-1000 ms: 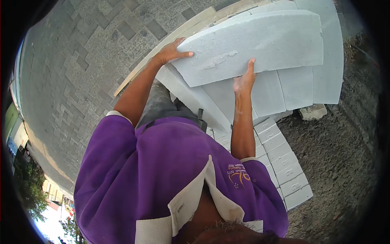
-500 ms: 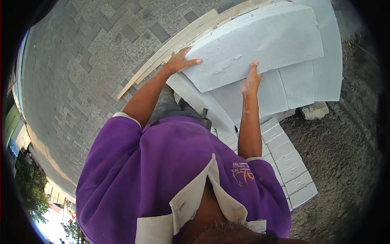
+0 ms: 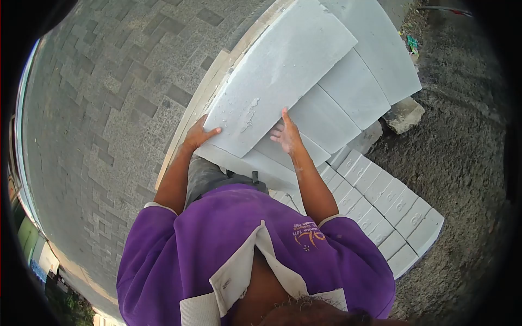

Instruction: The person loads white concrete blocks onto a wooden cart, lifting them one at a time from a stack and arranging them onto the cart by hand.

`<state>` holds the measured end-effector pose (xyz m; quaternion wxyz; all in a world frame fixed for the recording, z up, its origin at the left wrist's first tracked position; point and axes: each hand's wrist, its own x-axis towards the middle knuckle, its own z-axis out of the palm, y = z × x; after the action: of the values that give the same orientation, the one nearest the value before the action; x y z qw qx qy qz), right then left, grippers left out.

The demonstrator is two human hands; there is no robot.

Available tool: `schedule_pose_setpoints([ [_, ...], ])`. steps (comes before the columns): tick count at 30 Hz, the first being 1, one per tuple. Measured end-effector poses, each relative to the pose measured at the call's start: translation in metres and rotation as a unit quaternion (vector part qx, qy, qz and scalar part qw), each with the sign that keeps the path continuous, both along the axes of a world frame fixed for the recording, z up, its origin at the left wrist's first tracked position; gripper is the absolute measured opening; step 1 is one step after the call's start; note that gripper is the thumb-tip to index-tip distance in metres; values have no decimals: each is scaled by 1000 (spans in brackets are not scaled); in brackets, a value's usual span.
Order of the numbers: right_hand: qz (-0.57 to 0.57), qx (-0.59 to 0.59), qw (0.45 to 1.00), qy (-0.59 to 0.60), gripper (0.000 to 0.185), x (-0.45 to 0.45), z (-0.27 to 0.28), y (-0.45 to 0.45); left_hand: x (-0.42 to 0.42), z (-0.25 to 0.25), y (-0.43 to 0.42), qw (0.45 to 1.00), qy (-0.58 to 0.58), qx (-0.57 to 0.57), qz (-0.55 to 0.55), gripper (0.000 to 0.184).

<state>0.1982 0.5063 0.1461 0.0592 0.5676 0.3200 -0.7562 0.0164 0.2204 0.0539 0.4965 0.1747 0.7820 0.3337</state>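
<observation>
Evidently, the left hand [image 3: 200,135] grasps the top pale slab's [image 3: 283,70] near corner; the right hand [image 3: 287,136] is loosely open at its edge, above other slabs [image 3: 321,117].

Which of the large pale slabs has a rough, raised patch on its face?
The uppermost slab, the one with the left hand at its near end. Its rough patch is toward that end; the slabs beneath show no such patch.
</observation>
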Motion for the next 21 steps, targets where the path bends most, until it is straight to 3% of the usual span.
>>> schedule_pose_setpoints([
  [1,43,-29,998,-39,106,14,-9,-15,8,-6,-12,999,2,38,-5,116],
  [3,98,-84,987,-91,107,46,-27,-57,6,-10,-23,998,36,11,-43,118],
  [5,131,-78,988,-21,107,46,-51,-88,2,-12,-28,995,67,32,-70,119],
  [9,33,-39,997,-50,90,20,-68,-119,8,-25,-33,998,29,20,-52,116],
  [12,14,-44,998,-34,83,9,-50,-122,9,-40,-35,997,54,48,-32,111],
  [18,20,-36,998,-57,77,7,-49,-122,1,-12,-29,997,-6,56,-45,102],
  [21,5,-51,998,-33,76,9,-50,-121,0,-19,-30,995,55,38,-68,99],
])
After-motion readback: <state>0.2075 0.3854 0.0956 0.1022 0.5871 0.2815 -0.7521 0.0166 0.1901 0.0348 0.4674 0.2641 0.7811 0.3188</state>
